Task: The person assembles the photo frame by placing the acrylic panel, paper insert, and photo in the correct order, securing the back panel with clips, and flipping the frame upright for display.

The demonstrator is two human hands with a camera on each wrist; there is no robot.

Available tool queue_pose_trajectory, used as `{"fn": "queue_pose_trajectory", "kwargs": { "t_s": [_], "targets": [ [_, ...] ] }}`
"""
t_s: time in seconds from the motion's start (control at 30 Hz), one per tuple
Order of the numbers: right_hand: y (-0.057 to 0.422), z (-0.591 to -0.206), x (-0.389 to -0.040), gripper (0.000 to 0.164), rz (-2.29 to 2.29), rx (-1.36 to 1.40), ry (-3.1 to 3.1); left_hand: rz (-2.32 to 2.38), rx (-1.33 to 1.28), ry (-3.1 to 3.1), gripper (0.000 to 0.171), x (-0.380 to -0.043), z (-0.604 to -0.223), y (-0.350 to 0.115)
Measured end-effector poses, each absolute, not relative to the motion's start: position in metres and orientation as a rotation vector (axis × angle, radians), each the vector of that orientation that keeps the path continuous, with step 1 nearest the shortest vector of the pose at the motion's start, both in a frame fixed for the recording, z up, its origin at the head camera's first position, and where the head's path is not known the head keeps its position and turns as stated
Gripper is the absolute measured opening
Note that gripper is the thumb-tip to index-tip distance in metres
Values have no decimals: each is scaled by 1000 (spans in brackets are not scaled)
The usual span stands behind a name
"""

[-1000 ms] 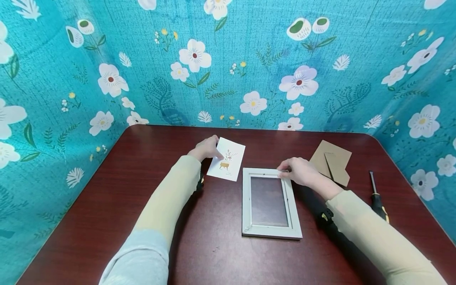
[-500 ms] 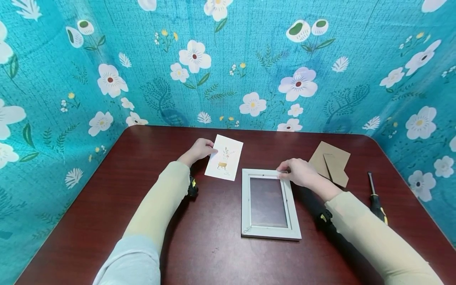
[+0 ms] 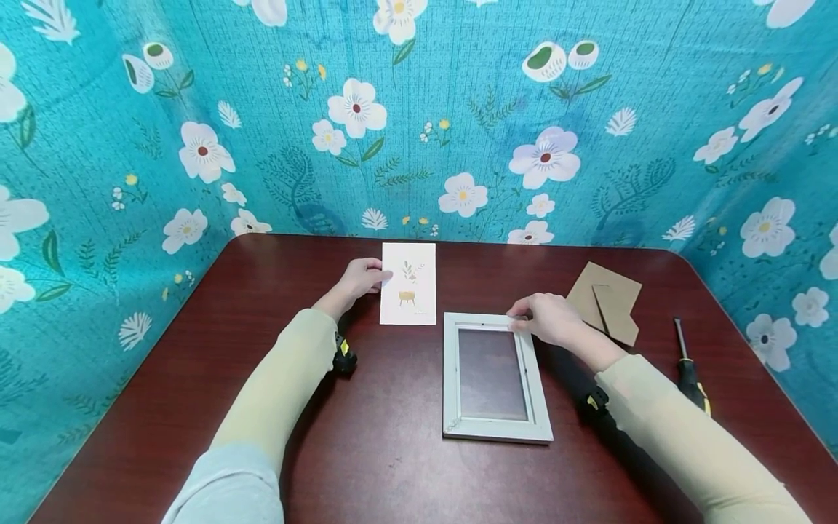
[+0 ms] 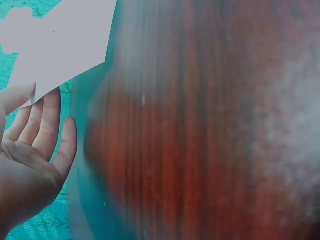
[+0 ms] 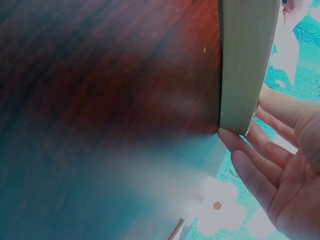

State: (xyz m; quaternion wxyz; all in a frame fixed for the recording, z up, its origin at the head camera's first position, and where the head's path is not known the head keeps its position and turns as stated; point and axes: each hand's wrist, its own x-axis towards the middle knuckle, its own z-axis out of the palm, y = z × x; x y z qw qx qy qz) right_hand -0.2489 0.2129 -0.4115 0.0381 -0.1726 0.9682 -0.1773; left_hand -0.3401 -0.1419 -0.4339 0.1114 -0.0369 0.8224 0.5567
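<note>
My left hand (image 3: 356,281) pinches the left edge of a white art card (image 3: 423,285) printed with a potted plant, thumb on its face. In the left wrist view, the card (image 4: 75,40) sits between thumb and fingers, little finger apart. A white picture frame (image 3: 452,378) lies on the table, its clear pane (image 3: 491,375) showing inside the rim. My right hand (image 3: 551,317) holds the frame's far right corner. From the right wrist view, the thumb lies over the frame's upper face and the fingers meet its side (image 5: 245,70).
A brown backing board (image 3: 623,292) with a stand flap lies behind my right hand. Further right is a black and yellow screwdriver (image 3: 687,375). The dark red table (image 3: 366,451) ends at a blue floral cloth (image 3: 406,131) at the back and sides.
My left hand has moved left with the card, which has turned from tilted to nearly straight. The right hand keeps its hold on the picture frame, which has stayed in place.
</note>
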Motion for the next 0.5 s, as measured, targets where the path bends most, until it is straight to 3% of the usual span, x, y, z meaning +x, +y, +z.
{"fn": "queue_pose_trajectory", "kwargs": {
  "t_s": [0.5],
  "targets": [
    [220,-414,-254,16,-639,-526,2908,1813,19,2424,21,-319,-406,-128]
  ]
}}
